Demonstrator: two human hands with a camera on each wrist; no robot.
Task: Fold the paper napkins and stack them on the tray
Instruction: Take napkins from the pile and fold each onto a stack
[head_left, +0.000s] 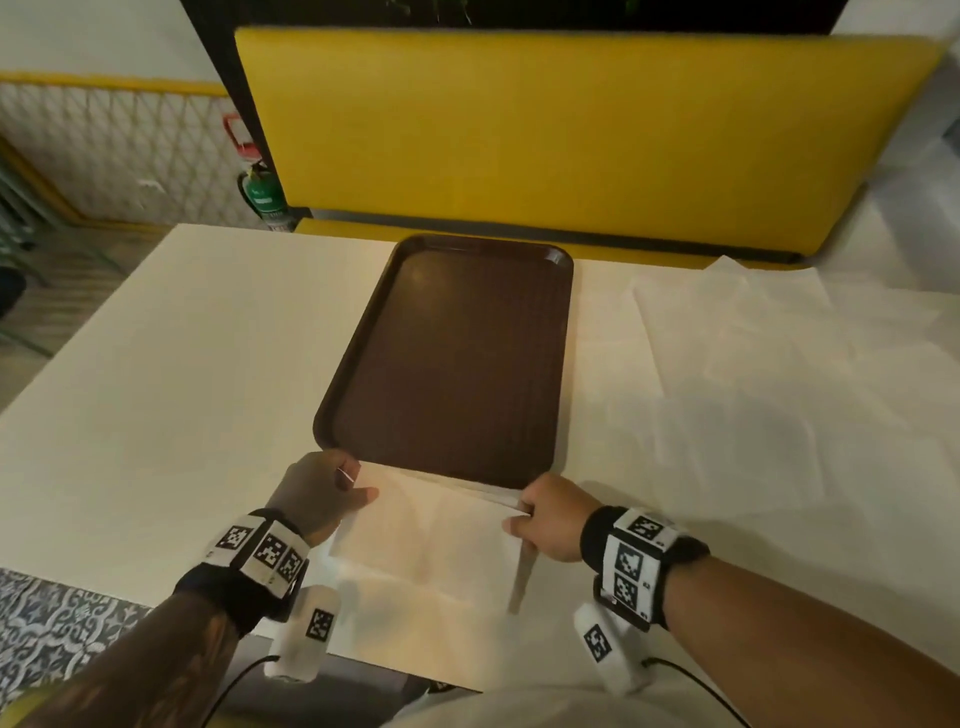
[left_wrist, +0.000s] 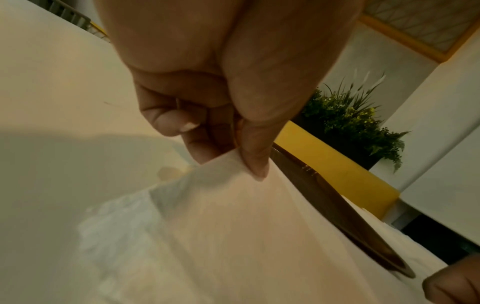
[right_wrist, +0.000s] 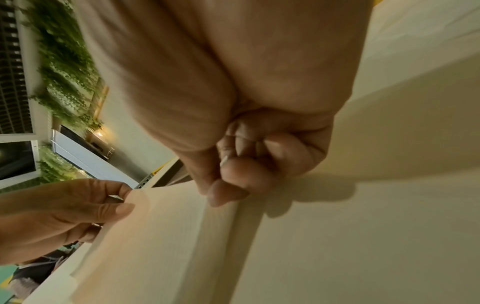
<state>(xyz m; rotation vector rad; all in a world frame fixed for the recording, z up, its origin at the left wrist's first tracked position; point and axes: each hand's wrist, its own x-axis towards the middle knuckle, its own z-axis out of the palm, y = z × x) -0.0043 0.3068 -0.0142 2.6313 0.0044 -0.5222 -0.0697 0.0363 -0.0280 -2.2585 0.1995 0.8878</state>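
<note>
A white paper napkin (head_left: 431, 530) is held just above the table's near edge, in front of the brown tray (head_left: 452, 358). My left hand (head_left: 332, 491) pinches its far left corner between thumb and fingers. My right hand (head_left: 540, 514) pinches its far right corner. The left wrist view shows the napkin (left_wrist: 233, 226) under my thumb tip, with the tray rim (left_wrist: 337, 207) just beyond. In the right wrist view both hands hold the napkin (right_wrist: 168, 236) by its corners. The tray holds nothing.
Several unfolded white napkins (head_left: 779, 353) lie spread on the table (head_left: 156, 374) to the right of the tray. A yellow bench seat (head_left: 571, 130) stands behind the table. A patterned floor (head_left: 52, 623) shows at the near left.
</note>
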